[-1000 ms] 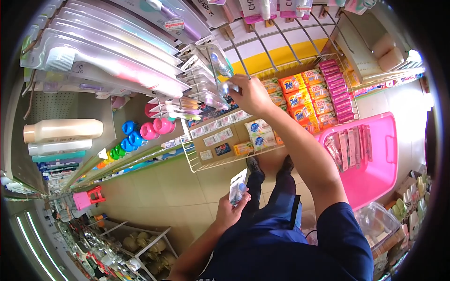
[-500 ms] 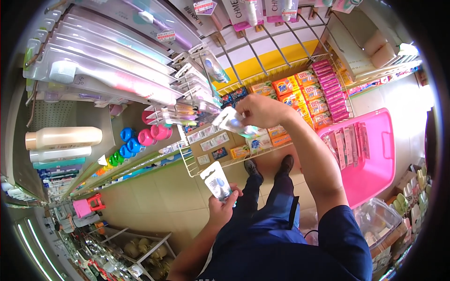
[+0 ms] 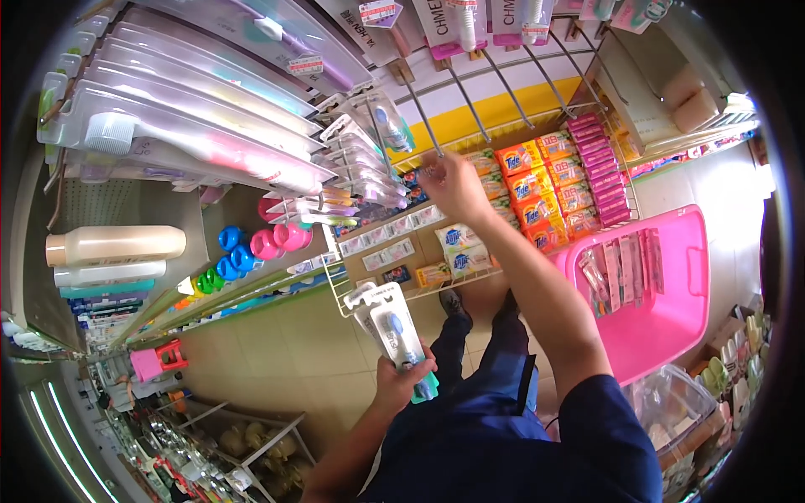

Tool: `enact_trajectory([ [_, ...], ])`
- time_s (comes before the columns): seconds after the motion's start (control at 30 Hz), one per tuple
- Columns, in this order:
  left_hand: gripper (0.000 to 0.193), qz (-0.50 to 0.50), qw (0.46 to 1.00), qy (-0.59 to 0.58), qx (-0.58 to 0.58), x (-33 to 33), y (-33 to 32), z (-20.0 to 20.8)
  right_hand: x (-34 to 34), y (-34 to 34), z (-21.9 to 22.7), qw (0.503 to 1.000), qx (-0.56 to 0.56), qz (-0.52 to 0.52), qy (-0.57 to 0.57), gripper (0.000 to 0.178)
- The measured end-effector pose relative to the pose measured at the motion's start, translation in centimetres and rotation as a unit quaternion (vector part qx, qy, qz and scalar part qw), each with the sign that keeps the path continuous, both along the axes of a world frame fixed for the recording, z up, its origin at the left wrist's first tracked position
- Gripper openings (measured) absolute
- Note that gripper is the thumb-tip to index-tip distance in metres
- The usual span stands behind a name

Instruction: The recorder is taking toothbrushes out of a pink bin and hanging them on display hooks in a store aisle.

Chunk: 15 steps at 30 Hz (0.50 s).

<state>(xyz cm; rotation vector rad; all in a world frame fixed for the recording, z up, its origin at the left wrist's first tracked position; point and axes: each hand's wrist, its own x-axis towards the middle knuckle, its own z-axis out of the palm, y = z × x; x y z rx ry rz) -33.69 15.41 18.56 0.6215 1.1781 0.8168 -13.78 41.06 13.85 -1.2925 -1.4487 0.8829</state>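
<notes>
My left hand [image 3: 404, 379] is closed around the lower ends of at least two carded toothbrush packs [image 3: 397, 331], white with blue and green parts, held upright and fanned slightly apart. My right hand [image 3: 457, 191] is raised over the wire shelf, close to the tip of a metal display hook [image 3: 423, 117]. No pack shows in it, and its loosely bent fingers look apart. Just left of that hand, more carded toothbrush packs [image 3: 369, 159] hang in a row from the rack.
Orange soap packs [image 3: 527, 186] and pink boxes [image 3: 599, 168] fill the wire shelf [image 3: 344, 289]. A pink basket [image 3: 683, 293] with several slim packs stands at my right. Large clear toothbrush cases [image 3: 201, 138] jut out at upper left, above bottles [image 3: 117, 245]. A white-framed rack [image 3: 268, 436] stands lower left.
The pack that was in my right hand has left it; my left hand now holds another pack beside its first. My right hand has moved slightly left and up, toward the hooks.
</notes>
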Motion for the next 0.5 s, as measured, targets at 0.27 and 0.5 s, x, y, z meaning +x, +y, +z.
enact_trajectory([
  [0.27,0.022,-0.041,0.996,0.073,-0.001,0.4,-0.7,0.8,-1.6,7.6,3.1,0.984,0.137,-0.096,-0.062,0.022],
  [0.5,0.029,-0.012,0.995,0.094,-0.021,0.1,-0.7,0.4,-0.9,8.7,2.7,0.99,0.131,-0.053,0.006,0.016],
])
